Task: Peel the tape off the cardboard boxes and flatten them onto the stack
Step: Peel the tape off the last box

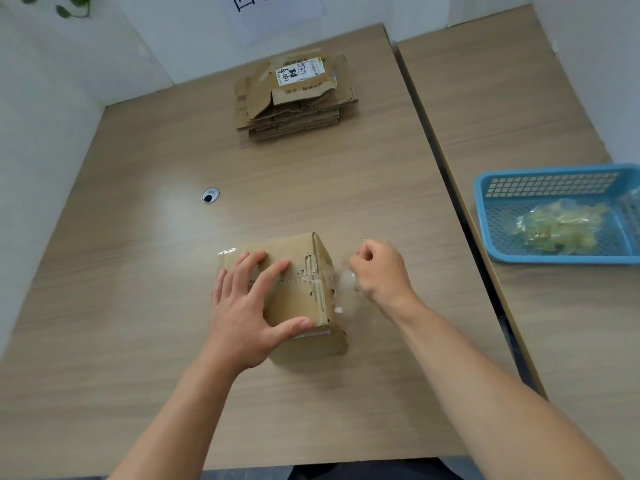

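Left fingers flat on box, right fingers pinch tape; basket holds tape scraps

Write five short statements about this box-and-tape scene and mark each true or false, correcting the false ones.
1. The left hand presses on top of the cardboard box. True.
2. The right hand lies empty on the table. False: it pinches clear tape at the box's right side.
3. The blue basket sits to the person's left. False: it is on the right.
4. The basket holds a wad of peeled tape. True.
5. The stack of flattened cardboard lies farther away, apart from the box. True.
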